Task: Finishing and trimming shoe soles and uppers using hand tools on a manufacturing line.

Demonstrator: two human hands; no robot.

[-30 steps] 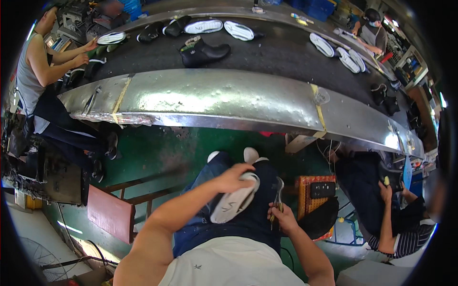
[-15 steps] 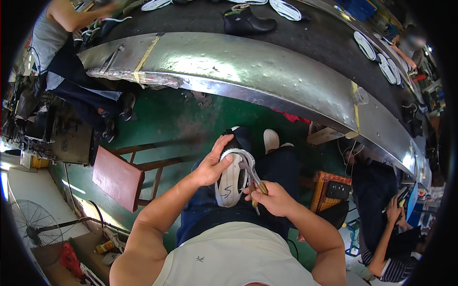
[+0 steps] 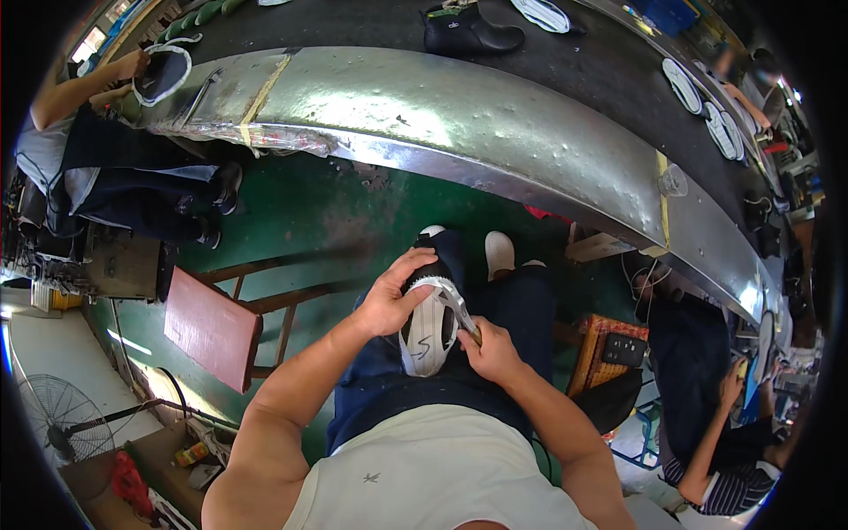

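Note:
A shoe upper (image 3: pixel 426 340) lies bottom side up on my lap, its pale underside toward me with a dark scrawled mark. White frayed edging curves round its far end. My left hand (image 3: pixel 396 293) is closed round the far left side of the shoe, thumb pressed over the edging and fingers on the dark material. My right hand (image 3: pixel 493 352) is shut on metal pincers (image 3: pixel 458 307), the yellowish handles mostly hidden in the fist. Their jaws sit at the shoe's far right edge; whether they pinch the material is too small to tell.
A metal-edged bench (image 3: pixel 495 124) with a dark belt crosses ahead, bearing a black ankle boot (image 3: pixel 473 31) and white-soled pieces (image 3: pixel 680 86). A reddish stool (image 3: pixel 212 329) stands left, a fan (image 3: pixel 66 411) lower left, a woven seat (image 3: pixel 601 358) right. Co-workers sit at both sides.
My right hand has closed the pincers' spread handles together and turned slightly upward. The left co-worker has bent lower and now holds a dark, white-rimmed piece at the bench. The view has shifted slightly.

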